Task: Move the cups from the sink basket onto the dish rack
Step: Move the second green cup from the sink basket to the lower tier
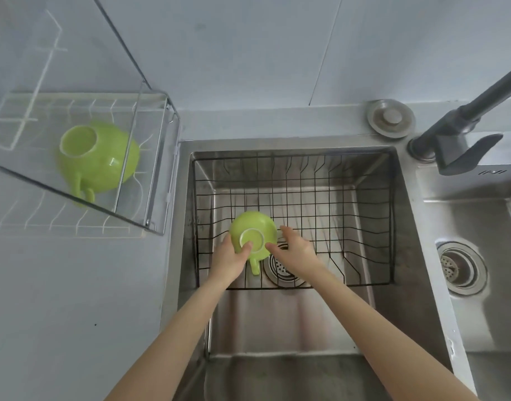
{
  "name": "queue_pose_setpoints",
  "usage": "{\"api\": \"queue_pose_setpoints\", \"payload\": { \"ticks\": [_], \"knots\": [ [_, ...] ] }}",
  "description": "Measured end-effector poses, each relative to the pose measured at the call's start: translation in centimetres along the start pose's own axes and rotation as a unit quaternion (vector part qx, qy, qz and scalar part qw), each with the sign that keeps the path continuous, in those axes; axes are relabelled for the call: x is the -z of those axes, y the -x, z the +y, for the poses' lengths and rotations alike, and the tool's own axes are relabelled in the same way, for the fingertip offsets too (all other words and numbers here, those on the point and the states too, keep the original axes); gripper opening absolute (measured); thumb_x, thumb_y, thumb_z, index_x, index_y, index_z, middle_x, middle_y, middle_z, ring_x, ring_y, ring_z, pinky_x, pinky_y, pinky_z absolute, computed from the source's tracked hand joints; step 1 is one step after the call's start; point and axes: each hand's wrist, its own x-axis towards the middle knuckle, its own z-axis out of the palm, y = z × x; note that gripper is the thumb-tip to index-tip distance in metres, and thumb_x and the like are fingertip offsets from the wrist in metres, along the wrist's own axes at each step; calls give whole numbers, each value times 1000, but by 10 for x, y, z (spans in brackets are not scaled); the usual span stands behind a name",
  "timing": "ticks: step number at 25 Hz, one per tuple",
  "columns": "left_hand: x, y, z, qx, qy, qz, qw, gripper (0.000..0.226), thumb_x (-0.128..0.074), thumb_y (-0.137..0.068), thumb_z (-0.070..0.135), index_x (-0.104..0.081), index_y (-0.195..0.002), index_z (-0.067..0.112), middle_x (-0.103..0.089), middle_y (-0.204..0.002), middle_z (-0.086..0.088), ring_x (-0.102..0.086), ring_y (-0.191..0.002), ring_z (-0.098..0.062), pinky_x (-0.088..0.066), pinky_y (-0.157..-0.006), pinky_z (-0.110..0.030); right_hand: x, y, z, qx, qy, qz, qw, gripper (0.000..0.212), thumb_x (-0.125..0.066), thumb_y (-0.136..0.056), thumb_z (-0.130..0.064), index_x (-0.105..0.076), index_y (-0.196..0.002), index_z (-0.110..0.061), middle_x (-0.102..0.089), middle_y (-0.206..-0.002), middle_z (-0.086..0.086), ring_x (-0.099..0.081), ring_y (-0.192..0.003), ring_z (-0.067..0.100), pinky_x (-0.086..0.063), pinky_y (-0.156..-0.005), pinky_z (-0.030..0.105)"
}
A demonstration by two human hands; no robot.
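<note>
Hands close on the upturned cup (252, 233) in the basket (364, 227): left grip (229, 257) touching its base, right grip (291, 247) open beside it. A firm two-sided hold should lift it cleanly. Farther left on the grey surface (60, 299), the rack (150, 175) holds another cup (99, 159).

glossy cup (254, 231), brushed-metal sink (294, 319), wire basket (349, 204)

Two bare forearms enter from the near edge, one on the left and one on the right, with no sleeves covering them up to that edge. The bare left hand (229, 257) and bare right hand (291, 250) carry no rings, watches, bands or gloves.
</note>
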Motion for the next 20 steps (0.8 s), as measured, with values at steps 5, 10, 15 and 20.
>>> {"api": "queue_pose_setpoints", "payload": {
  "ticks": [5,10,15,20],
  "knots": [
    [-6,-21,-11,29,38,-5,999,33,-52,-88,23,-49,-116,4,-62,-117,-15,-58,-106,-29,-40,-81,-26,-14,-24,2,-26,-22,-8,999,63,-56,-88,-34,-33,-142,-10,-48,-141,10,-42,-132,26,-36,-104,31],
    [-9,-28,-12,49,79,-3,996,42,-53,-88,21,-43,-126,6,-55,-126,-14,-52,-114,-28,-38,-87,-27,-18,-33,3,-42,-45,21,998,62,-61,-85,-32,-39,-138,-9,-54,-134,11,-46,-127,28,-37,-104,33],
    [-7,-27,-14,57,126,-10,990,50,-55,-87,19,-37,-132,8,-50,-132,-13,-50,-116,-25,-38,-88,-27,-16,-31,3,-44,-53,36,997,61,-62,-84,-30,-41,-137,-10,-57,-131,10,-49,-124,27,-41,-100,32],
    [-2,-14,-10,41,135,-18,990,51,-57,-86,19,-37,-132,9,-49,-130,-11,-48,-104,-18,-39,-87,-27,-12,-14,5,-55,-75,50,994,59,-63,-82,-32,-45,-134,-10,-59,-127,8,-51,-122,24,-40,-99,29]
  ]
}}
